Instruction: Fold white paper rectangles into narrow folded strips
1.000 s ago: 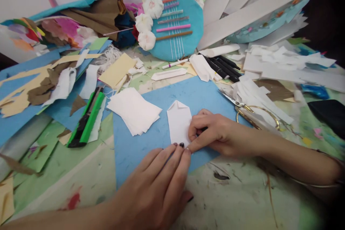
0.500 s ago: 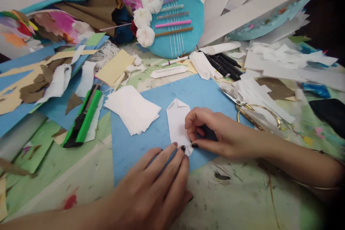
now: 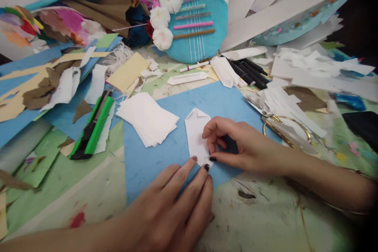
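A small white paper piece (image 3: 197, 134) lies on a blue sheet (image 3: 147, 161), its top corners folded in to a blunt point. My left hand (image 3: 177, 201) is stretched out over the near end of that paper, fingertips pressing on its lower edge. From the right, my right hand (image 3: 233, 141) pinches with thumb and forefinger at the paper's lower right edge, other fingers curled. Part of the paper is hidden behind this hand. To the left, a stack of white paper pieces (image 3: 147, 120) rests on the same blue sheet.
Gold-handled scissors (image 3: 274, 120) lie right of the blue sheet, a green utility knife (image 3: 93, 126) left. Behind are black markers (image 3: 251, 73), a folded white strip (image 3: 187, 78) and a blue paper guitar (image 3: 203, 23). Paper scraps (image 3: 321, 61) crowd both sides.
My left fingertips have shifted slightly right and down along the paper's near end, which now looks folded to a point. My right hand stays nearly in place; the view has shifted a little.
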Motion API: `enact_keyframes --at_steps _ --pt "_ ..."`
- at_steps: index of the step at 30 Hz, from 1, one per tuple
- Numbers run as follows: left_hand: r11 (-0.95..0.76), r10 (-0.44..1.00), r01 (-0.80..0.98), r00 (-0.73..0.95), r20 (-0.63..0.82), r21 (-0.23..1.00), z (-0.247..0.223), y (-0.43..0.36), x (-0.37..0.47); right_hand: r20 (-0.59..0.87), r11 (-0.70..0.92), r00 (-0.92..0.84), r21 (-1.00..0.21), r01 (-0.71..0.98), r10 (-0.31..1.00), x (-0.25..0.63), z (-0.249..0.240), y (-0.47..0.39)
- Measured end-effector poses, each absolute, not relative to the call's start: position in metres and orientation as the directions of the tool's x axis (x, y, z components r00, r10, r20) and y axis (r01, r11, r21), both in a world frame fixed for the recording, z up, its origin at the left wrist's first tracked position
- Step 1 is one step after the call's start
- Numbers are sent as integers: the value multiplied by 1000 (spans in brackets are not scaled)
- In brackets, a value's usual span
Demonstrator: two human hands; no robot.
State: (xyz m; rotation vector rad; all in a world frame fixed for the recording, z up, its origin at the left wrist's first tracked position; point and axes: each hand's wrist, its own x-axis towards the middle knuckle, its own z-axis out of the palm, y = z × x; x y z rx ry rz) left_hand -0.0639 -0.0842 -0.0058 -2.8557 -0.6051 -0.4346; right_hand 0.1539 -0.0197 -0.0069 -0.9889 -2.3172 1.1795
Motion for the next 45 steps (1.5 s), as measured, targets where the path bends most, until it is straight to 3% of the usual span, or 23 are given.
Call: enact_keyframes --at_steps 7,13,20,25,32,45 --pt "-908 371 411 876 307 -76 -4 -85 -66 6 428 -676 -778 460 737 153 -7 -20" --pt "-905 363 410 882 299 -112 -4 -85 -65 69 537 -728 -723 435 683 152 -6 -18" --pt "-891 384 439 864 326 -115 -6 -87 -63 62 533 -705 -702 473 707 152 -5 -18" --pt "-900 407 430 887 218 -67 -7 -83 -60 38 525 -684 -673 522 728 151 -4 -18" --pt "-919 365 371 929 65 -137 -5 -88 -63 -2 499 -657 -649 574 754 154 -3 -15" --pt "-914 354 363 932 83 -179 -7 -91 -63 -12 464 -595 -612 640 804 155 -4 -15"
